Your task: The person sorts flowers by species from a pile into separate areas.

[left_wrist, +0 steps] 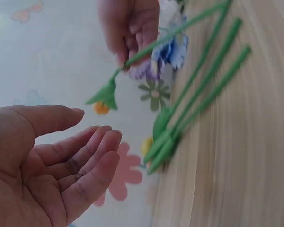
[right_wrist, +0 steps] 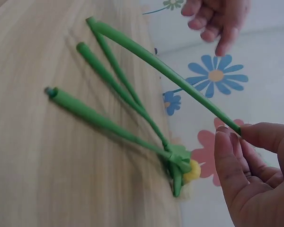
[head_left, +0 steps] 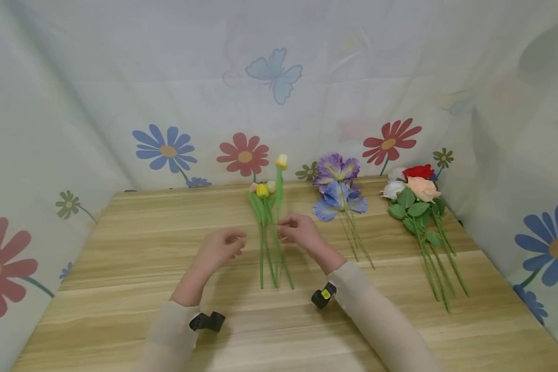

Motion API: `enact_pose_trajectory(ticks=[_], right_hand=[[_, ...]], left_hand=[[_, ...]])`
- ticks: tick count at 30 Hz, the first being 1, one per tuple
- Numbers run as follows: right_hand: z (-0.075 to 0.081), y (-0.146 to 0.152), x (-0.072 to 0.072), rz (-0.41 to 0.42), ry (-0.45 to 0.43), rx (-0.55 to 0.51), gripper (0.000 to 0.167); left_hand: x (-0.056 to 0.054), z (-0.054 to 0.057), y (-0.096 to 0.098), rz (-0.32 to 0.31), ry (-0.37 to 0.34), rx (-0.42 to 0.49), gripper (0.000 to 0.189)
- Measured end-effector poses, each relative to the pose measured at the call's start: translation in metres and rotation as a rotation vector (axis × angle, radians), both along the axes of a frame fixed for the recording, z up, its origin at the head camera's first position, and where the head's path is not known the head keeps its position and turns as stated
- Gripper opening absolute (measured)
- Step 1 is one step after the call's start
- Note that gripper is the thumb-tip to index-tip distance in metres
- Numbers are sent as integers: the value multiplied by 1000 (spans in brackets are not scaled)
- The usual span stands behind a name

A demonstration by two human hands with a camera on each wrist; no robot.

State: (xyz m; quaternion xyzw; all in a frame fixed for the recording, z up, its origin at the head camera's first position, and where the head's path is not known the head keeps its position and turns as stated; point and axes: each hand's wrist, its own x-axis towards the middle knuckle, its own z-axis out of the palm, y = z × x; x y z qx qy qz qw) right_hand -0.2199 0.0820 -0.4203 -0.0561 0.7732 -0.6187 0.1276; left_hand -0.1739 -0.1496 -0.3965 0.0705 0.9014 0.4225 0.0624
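My right hand (head_left: 303,233) pinches the green stem of a yellow-and-white tulip (head_left: 281,162) between thumb and fingers. The tulip stands nearly upright in the head view, and the right wrist view shows its stem (right_wrist: 170,73) slanting away from the fingertips. Several other tulips (head_left: 262,190), one yellow and others pale, lie together on the table beneath it, stems toward me. Left of them hovers my left hand (head_left: 220,251), fingers loosely bent, thumb apart. Nothing lies between the fingers of that left hand (left_wrist: 61,165).
Purple and blue irises (head_left: 338,199) lie right of the tulips. Farther right is a bunch of roses (head_left: 423,189) in peach, red and white with leafy stems. A wooden table (head_left: 135,248) carries everything, and a flower-printed cloth (head_left: 190,103) hangs behind and at both sides.
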Motion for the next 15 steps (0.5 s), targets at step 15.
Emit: enact_pose_trajectory(ticks=[15], right_hand=[[-23, -1, -15, -27, -116, 81, 25]], left_hand=[[11, -2, -58, 24, -23, -137, 39]])
